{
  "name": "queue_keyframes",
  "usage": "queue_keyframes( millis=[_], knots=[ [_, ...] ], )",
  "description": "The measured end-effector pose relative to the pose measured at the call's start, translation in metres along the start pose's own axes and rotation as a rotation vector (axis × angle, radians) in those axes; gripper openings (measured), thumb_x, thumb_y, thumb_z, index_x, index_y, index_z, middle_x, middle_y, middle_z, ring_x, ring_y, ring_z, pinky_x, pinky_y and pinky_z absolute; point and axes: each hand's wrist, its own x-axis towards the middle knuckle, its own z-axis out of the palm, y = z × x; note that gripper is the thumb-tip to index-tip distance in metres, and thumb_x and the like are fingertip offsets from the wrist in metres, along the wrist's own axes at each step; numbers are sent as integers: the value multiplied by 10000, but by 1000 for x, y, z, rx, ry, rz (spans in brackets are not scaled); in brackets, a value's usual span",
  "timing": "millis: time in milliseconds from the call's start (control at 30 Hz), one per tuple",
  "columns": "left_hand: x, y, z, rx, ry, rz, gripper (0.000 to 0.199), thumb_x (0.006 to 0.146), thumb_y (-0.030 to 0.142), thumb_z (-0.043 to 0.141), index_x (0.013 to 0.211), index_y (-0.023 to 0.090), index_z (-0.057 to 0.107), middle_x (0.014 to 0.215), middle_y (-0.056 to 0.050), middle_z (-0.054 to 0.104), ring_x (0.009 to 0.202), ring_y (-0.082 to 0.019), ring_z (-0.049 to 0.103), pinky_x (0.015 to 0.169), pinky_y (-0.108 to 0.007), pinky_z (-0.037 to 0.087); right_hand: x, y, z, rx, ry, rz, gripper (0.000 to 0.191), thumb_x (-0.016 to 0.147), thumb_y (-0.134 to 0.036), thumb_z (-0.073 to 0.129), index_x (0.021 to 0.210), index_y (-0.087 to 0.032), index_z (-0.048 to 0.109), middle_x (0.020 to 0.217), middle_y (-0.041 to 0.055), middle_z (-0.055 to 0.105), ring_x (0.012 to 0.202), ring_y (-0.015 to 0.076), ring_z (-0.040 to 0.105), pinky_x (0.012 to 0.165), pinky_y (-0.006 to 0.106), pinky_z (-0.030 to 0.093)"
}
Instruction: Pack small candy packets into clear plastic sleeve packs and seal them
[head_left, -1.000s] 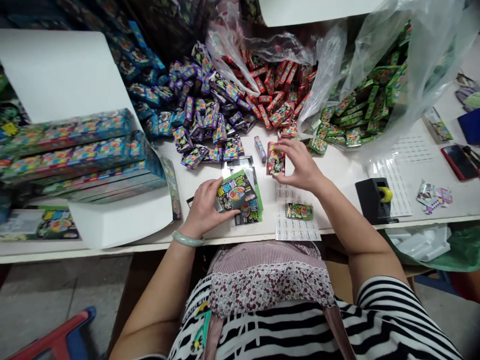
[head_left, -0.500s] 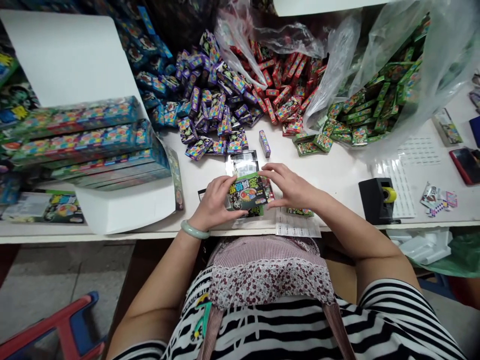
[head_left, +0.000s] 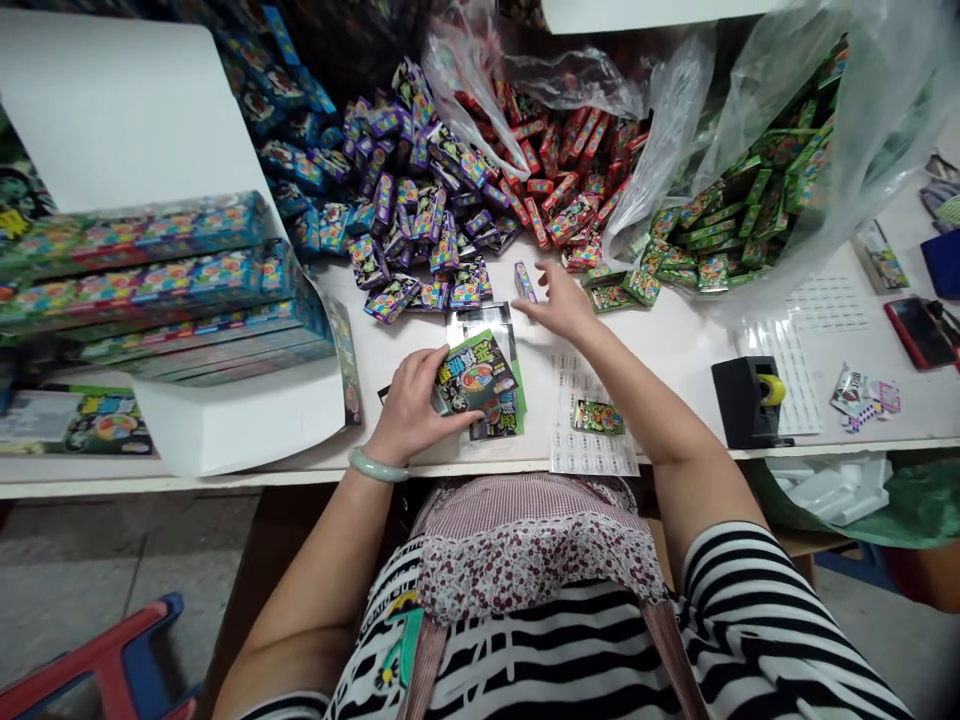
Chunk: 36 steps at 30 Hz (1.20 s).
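Note:
My left hand (head_left: 417, 398) grips a black-and-green printed packet (head_left: 474, 374) between thumb and fingers, near the table's front edge. More flat green-and-black printed pieces (head_left: 510, 418) lie under and beside it. Farther back, my right hand (head_left: 559, 302) has its fingers apart around a single small purple box (head_left: 525, 282) standing on the table; whether they touch it I cannot tell. Behind are a pile of purple boxes (head_left: 431, 215), a pile of red boxes (head_left: 574, 190) and a pile of green boxes (head_left: 739, 215). A small green box (head_left: 598, 417) rests on a sticker sheet (head_left: 570, 385).
At left, an open white carton (head_left: 247, 425) holds rows of wrapped multicoloured boxes (head_left: 150, 285). Blue boxes (head_left: 330, 228) heap behind it. Clear plastic bags (head_left: 667, 130) drape over the back. A black tape dispenser (head_left: 742, 405) and a phone (head_left: 919, 332) are at right.
My right hand has left the printed packet and moved back to the small purple box. My left hand keeps the packet, which is now tilted, and the small green box on the stickers is uncovered.

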Motion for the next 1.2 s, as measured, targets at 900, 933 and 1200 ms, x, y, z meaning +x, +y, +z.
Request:
queue_keyframes(
  millis=[900, 933, 1200],
  knots=[
    [-5, -7, -3, 37, 3, 15, 933, 730, 666, 716, 1459, 194, 375, 1285, -152, 519, 1214, -344, 511, 1065, -516, 449, -17, 66, -3, -216, -108, -288, 415, 811, -48, 444, 1108, -200, 689, 1357, 93, 602, 1336, 265, 476, 1084, 446, 403],
    [-5, -8, -3, 39, 5, 14, 933, 729, 666, 717, 1458, 194, 377, 1284, -153, 520, 1213, -345, 511, 1064, -518, 450, -19, 65, -5, -249, -135, -284, 436, 816, -42, 445, 1137, -208, 689, 1395, 91, 581, 1371, 267, 444, 1102, 460, 386],
    [1, -6, 1, 39, -16, 7, 933, 720, 661, 727, 1444, 184, 382, 1287, -164, 520, 1212, -353, 514, 1055, -534, 456, -31, 33, 9, -333, -3, -19, 755, 739, -478, 733, 1365, -107, 532, 1345, 224, 557, 1260, 400, 490, 1074, 562, 389]
  ],
)
